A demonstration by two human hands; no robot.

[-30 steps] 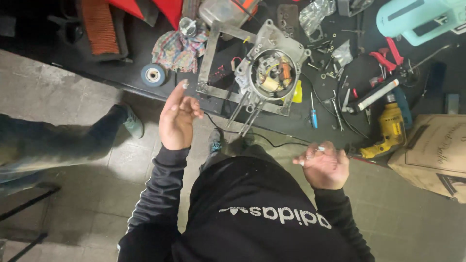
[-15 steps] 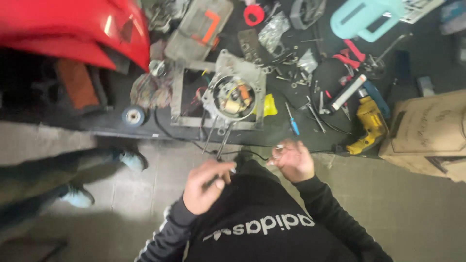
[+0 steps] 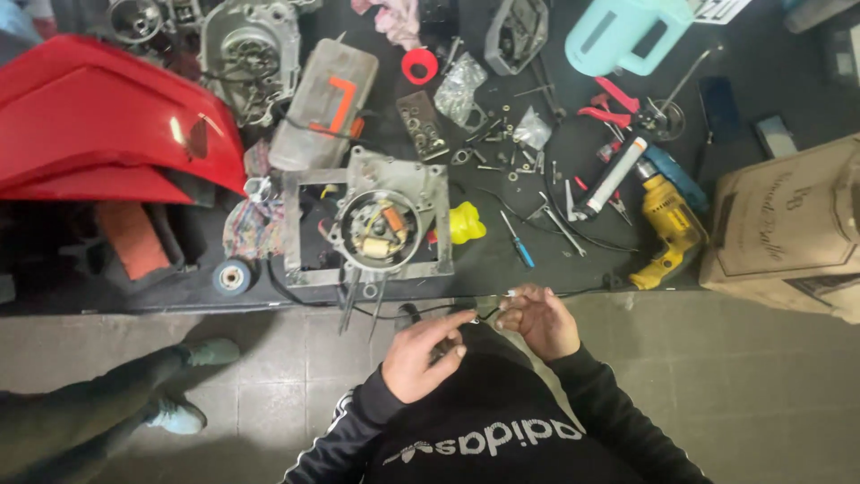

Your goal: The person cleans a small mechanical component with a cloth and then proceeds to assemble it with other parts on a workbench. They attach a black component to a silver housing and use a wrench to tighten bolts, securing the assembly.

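Both hands are pinching a thin black wire (image 3: 573, 293): left hand (image 3: 421, 354) and right hand (image 3: 537, 321) nearly touching. The stator assembly (image 3: 376, 226) is lying opened, unassembled, on the tabletop (image 3: 761, 90).

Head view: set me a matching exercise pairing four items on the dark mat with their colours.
Things:
1. power drill
2. jug
3. body panel
4. screwdriver handle

Colours:
A. red
B. blue
C. yellow
D. pale turquoise

Pairs: 1-C, 2-D, 3-A, 4-B.
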